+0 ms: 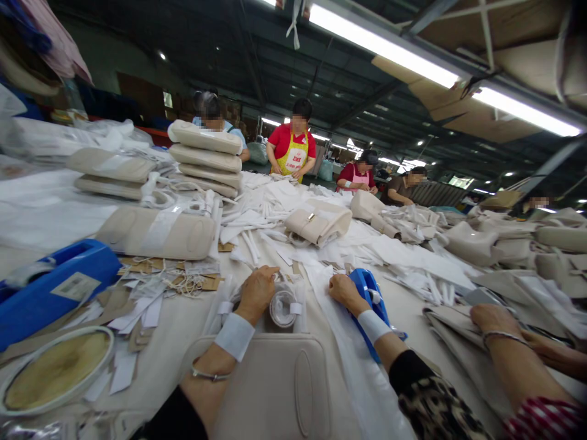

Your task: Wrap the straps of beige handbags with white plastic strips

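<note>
My left hand (257, 294) is closed over the upper part of a plastic-wrapped strap bundle (283, 308); what its fingers pinch is hidden. Directly below the bundle lies a flat beige bag (275, 385) with an oval stitched at its right side. To the right, my right hand (345, 292) is curled closed beside a blue tape dispenser (367, 284), above a long clear plastic strip (337, 330). Anything inside its fingers is too small to tell. White bands circle both my wrists.
Another blue dispenser (59, 287), paper tags (147, 305) and a round tin (59, 370) are at left. Stacked beige bags (206, 159) stand behind. Another person's hand (495, 321) works at right. White scraps (275, 195) cover the table's middle; several people stand beyond.
</note>
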`<action>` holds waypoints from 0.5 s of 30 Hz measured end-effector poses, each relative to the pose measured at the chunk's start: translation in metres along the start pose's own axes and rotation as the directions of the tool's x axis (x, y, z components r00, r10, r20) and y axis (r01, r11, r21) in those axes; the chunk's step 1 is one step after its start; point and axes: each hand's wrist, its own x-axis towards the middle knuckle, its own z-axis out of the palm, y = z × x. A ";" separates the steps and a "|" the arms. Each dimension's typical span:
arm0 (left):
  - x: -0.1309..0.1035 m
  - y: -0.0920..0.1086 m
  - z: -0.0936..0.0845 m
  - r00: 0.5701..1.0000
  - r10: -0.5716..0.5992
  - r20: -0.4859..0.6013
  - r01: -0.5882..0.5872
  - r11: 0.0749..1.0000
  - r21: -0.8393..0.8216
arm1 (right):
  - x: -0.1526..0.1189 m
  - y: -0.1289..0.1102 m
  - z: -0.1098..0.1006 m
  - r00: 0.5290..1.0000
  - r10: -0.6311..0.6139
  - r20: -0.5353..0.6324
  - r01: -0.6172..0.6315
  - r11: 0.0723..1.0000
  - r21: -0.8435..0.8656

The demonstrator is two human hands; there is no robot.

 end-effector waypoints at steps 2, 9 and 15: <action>0.000 0.000 0.000 1.000 -0.001 0.000 0.001 1.000 -0.001 | -0.003 0.000 -0.004 0.999 0.023 -0.031 -0.023 1.000 0.013; 0.001 -0.002 0.002 1.000 0.000 -0.008 0.000 1.000 -0.013 | -0.008 0.000 -0.038 0.927 0.205 -0.314 -0.166 0.975 0.147; 0.000 -0.003 0.002 1.000 -0.001 -0.022 0.000 1.000 -0.028 | 0.001 0.013 -0.086 0.811 0.284 -0.511 -0.071 0.916 0.395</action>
